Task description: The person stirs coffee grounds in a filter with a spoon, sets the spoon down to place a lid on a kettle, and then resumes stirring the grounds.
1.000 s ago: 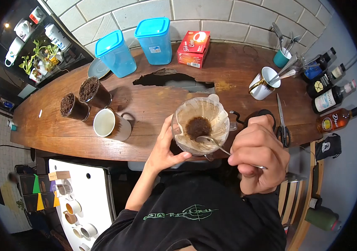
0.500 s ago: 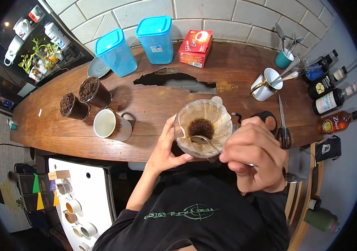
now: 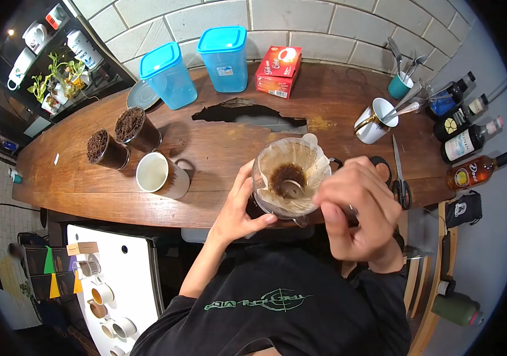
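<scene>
A clear coffee dripper (image 3: pixel 259 200) lined with a paper filter (image 3: pixel 314 161) stands at the table's front edge, with wet, dark coffee grounds (image 3: pixel 281 177) at its bottom. My left hand (image 3: pixel 235 207) is curved around the dripper's left side, thumb in front and fingers behind. Over the right rim, my right hand (image 3: pixel 360 207) is closed in a pinch on a metal spoon (image 3: pixel 292 189). The spoon's bowl rests in the grounds; most of its handle is hidden or blurred by my fingers. Whatever supports the dripper is mostly hidden beneath it.
To the left stand a white mug (image 3: pixel 167 178) and two glasses of dark grounds (image 3: pixel 109 149). Blue-lidded containers (image 3: pixel 225 62) and a red box (image 3: pixel 277 72) line the back. A jagged hole (image 3: pixel 265 115) breaks the tabletop. Rightward are a spoon-filled mug (image 3: pixel 372 127), scissors (image 3: pixel 401 178) and bottles (image 3: pixel 464 142).
My right hand has shifted slightly and turned, and the spoon's bowl has moved a little within the grounds. My left hand keeps its hold. The whole view has shifted slightly.
</scene>
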`<control>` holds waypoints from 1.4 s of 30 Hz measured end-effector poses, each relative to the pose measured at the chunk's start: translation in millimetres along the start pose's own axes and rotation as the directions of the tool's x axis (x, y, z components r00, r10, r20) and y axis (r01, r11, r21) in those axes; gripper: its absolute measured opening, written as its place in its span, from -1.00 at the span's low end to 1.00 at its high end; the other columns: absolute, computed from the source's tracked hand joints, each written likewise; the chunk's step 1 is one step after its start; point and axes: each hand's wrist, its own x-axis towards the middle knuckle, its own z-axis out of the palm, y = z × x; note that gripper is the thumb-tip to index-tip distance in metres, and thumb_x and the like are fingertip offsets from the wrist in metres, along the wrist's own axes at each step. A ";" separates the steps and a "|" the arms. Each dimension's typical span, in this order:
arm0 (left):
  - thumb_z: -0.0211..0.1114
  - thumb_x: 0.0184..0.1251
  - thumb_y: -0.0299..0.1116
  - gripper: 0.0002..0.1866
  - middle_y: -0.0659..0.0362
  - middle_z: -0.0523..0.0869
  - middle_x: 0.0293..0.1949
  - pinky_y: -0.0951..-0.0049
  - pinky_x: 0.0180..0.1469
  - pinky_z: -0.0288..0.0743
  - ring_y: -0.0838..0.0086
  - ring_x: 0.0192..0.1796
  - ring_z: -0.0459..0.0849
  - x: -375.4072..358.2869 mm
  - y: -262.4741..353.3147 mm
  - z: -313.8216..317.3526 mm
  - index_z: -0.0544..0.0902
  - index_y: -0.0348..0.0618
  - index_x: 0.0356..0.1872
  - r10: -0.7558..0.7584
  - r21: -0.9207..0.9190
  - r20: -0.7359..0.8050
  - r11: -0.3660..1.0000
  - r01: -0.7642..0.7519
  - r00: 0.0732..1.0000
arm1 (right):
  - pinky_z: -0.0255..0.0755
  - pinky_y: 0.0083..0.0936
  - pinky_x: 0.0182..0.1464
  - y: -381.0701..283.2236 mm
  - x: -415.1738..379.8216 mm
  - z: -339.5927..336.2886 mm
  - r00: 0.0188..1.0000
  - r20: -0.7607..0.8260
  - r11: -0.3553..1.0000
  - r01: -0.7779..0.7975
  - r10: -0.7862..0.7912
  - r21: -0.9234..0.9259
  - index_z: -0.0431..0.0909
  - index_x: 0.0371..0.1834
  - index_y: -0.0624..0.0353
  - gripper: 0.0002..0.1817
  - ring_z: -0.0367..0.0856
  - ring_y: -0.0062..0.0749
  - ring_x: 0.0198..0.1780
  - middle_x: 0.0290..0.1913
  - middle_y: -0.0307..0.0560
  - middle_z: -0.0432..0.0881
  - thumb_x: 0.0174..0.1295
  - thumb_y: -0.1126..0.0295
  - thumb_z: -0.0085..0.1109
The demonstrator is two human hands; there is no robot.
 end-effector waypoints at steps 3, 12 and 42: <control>0.55 0.09 0.00 -0.13 -0.19 0.26 0.49 -0.03 0.49 0.25 -0.12 0.52 0.30 0.8 1.8 0.3 0.43 -0.23 0.37 0.011 0.011 -0.012 1.000 -0.011 1.000 | 0.40 -0.34 -0.27 3.2 1.4 -3.1 1.000 0.009 0.995 -0.021 0.022 -0.093 0.58 -0.28 0.24 -0.92 0.62 -0.21 -0.38 -0.38 -0.10 0.64 0.24 0.56 0.30; 0.53 0.11 -0.08 -0.19 -0.16 0.28 0.49 -0.02 0.49 0.26 -0.08 0.51 0.31 2.7 8.0 1.1 0.44 -0.24 0.35 0.005 -0.012 -0.045 1.000 -0.005 0.999 | 0.41 -0.32 -0.25 -0.9 -3.5 3.1 0.999 0.026 0.984 -0.030 0.035 -0.177 0.59 -0.29 0.25 -0.91 0.56 -0.19 -0.40 -0.41 -0.08 0.59 0.18 0.59 0.29; 0.53 0.10 -0.01 -0.13 -0.19 0.28 0.49 -0.02 0.49 0.23 -0.12 0.52 0.29 0.5 5.7 2.2 0.41 -0.24 0.39 -0.040 -0.036 -0.044 0.999 0.038 0.998 | 0.43 -0.25 -0.27 -9.6 -3.8 -10.1 0.997 0.072 0.998 0.033 -0.029 -0.053 0.56 -0.25 0.27 -0.91 0.59 -0.17 -0.38 -0.39 -0.08 0.60 0.21 0.59 0.26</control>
